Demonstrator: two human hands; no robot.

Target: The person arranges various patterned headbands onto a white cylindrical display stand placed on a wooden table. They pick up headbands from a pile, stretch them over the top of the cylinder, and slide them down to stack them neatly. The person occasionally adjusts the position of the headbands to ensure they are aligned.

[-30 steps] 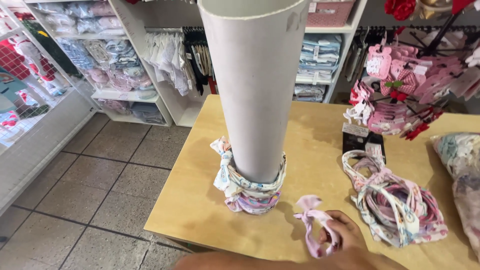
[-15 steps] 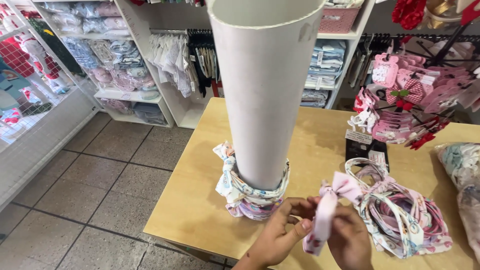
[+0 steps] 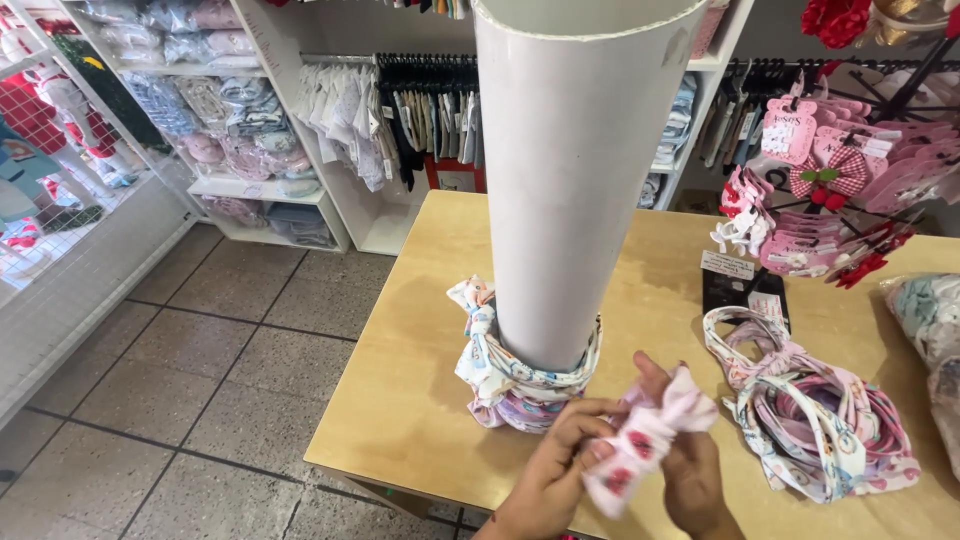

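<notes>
You have two hands in view and one headband between them. Your left hand (image 3: 553,470) curls its fingers closed around the lower end of the pink headband (image 3: 645,440), and your right hand (image 3: 690,465) pinches its upper end from the right, so the band sits bunched and stretched between both hands at the near edge of the scene. It carries a pale pink bow and red spots on its fabric.

Just beyond your hands stands one tall white tube (image 3: 575,180), upright on the wooden surface (image 3: 400,400). Around its base sits a stack of headbands (image 3: 505,375), several of them, too bunched to count, with a knotted bow sticking out on the left side. To the right of your hands lies one loose pile of pink and white headbands (image 3: 810,420), near your right hand but not touching it. Farther right, at the scene's edge, lies a bundle of patterned fabric (image 3: 925,320).

Beyond the pile stands one display rack of hair bows on cards (image 3: 840,200), pink and red. The floor (image 3: 200,350) on the left is grey tile. Far behind, white shelves (image 3: 230,130) hold folded clothes and one rail of hanging garments (image 3: 400,110).
</notes>
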